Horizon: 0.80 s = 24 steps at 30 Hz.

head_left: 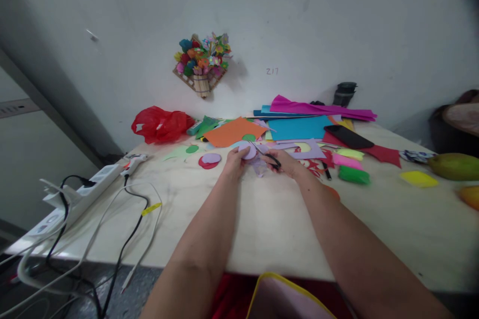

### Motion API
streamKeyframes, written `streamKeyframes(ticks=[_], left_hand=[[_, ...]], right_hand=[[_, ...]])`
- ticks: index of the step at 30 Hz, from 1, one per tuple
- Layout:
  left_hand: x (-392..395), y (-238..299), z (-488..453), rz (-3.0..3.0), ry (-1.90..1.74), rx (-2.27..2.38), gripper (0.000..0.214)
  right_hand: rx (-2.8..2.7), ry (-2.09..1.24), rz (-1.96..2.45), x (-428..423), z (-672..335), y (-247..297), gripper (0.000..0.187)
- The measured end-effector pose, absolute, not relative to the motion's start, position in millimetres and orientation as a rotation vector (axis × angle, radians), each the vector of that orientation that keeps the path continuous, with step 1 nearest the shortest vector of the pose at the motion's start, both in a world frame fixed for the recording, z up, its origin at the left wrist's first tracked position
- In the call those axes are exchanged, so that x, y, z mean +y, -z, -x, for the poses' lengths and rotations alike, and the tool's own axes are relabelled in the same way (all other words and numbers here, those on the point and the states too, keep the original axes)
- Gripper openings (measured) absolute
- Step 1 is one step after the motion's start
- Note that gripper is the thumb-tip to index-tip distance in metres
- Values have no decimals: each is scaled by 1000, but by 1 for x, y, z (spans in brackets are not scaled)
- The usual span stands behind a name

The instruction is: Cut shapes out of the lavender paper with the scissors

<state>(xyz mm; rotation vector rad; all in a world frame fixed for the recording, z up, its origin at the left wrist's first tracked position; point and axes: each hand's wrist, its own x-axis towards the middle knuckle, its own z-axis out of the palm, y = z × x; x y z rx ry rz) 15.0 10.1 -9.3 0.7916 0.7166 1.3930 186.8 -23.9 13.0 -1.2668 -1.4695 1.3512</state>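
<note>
My left hand (235,160) pinches a round piece of lilac paper (247,151) over the middle of the table. In my right hand (281,160) is a pair of scissors (275,161) with black handles; the blades reach toward the edge of the lilac paper. Thin lilac scraps (258,165) hang or lie between the two hands; which I cannot tell. Left of my left hand, a lilac disc (211,158) rests partly over a red disc (207,165). A small green disc (248,137) lies just behind the paper I hold.
Coloured sheets, an orange one (232,133) and a blue one (299,128), lie at the back. A black phone (348,136) and clay-like packets (354,174) sit right, near a mango (454,166). A red plastic bag (160,124) stands back left; a power strip (80,194) with cables runs along the left.
</note>
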Motion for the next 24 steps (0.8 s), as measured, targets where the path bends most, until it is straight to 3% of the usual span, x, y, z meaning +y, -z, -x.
streamKeyframes(ticks=[24], left_hand=[[13,11,-13,-762,-1411,730,19]], right_hand=[[-1441,-1330,1202,-24,-186,-14,27]])
